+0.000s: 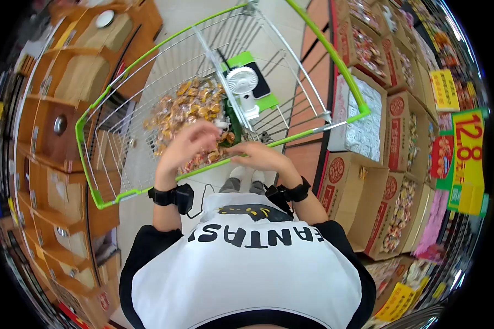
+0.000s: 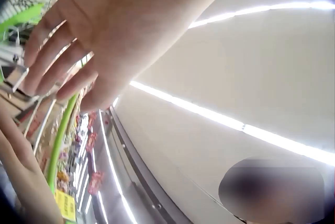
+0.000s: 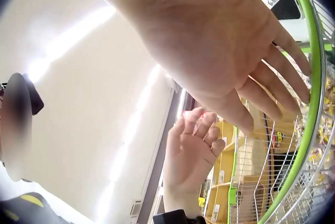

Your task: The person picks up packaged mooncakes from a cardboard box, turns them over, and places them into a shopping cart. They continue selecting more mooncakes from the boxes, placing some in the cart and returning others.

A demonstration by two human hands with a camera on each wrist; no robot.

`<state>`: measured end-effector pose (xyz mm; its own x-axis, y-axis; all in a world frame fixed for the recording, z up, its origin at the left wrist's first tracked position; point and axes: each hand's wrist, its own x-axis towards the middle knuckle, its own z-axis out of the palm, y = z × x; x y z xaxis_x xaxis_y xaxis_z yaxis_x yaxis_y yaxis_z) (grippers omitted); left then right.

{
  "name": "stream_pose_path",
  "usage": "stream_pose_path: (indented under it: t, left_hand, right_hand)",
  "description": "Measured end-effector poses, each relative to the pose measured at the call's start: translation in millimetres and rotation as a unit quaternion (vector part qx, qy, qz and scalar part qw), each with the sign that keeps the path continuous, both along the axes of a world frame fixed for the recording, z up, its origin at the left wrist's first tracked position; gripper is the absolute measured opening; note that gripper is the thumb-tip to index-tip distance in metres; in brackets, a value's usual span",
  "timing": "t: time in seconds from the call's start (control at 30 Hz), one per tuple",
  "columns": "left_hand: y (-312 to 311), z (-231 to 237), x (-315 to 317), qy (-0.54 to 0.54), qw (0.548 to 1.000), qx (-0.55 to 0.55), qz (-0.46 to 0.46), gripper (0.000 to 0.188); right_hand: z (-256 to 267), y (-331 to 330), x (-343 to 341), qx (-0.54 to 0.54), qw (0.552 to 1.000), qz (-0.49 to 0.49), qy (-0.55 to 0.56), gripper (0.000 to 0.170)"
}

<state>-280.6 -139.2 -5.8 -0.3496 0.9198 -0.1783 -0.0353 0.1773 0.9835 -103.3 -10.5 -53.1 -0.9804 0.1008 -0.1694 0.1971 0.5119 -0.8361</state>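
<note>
A shopping cart with a green rim [image 1: 142, 194] and wire sides stands right in front of me. My left hand [image 1: 189, 145] is over the cart's near side, empty, its fingers loosely bent. In the right wrist view its palm faces the camera. My right hand [image 1: 260, 156] is at the near rim with straight, slightly spread fingers [image 3: 285, 75] and nothing in it. Beyond both hands, small wrapped snacks [image 1: 189, 107] in gold and brown packaging lie heaped in the cart. A white handheld fan [image 1: 242, 82] stands beside the heap, near a green panel [image 1: 266, 101].
Wooden shelving [image 1: 60, 137] runs along the left. On the right, cardboard boxes [image 1: 398, 129] of packaged goods line the aisle, with a large price sign [image 1: 469, 148] behind. A dark flat panel [image 1: 260, 79] is by the fan. Pale floor [image 1: 173, 16] shows beyond the cart.
</note>
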Motion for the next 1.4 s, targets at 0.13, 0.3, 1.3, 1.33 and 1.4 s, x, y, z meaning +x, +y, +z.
stream_pose_path:
  t: [0.13, 0.3, 1.3, 1.33, 1.4]
  left_hand:
    - [30.5, 36.1, 32.9, 0.061, 0.930, 0.030, -0.362, 0.025]
    - [70.9, 21.1, 60.1, 0.000, 0.874, 0.068, -0.481, 0.034]
    - [166.6, 40.5, 203.1, 0.033, 0.859, 0.128, -0.494, 0.017]
    - [170.0, 42.1, 210.5, 0.032, 0.855, 0.127, -0.503, 0.017]
    - [177.8, 45.1, 225.9, 0.030, 0.845, 0.139, -0.516, 0.017]
  right_hand:
    - [26.6, 5.5, 23.5, -0.033, 0.998, -0.047, -0.016, 0.031]
    - [32.7, 2.5, 62.2, -0.080, 0.988, -0.130, 0.013, 0.025]
    - [140.8, -55.8, 424.8, 0.211, 0.473, -0.841, 0.157, 0.009]
    - [136.8, -66.2, 439.9, 0.237, 0.429, -0.855, 0.172, 0.012]
    - [152.6, -88.3, 447.7, 0.246, 0.371, -0.872, 0.202, 0.016]
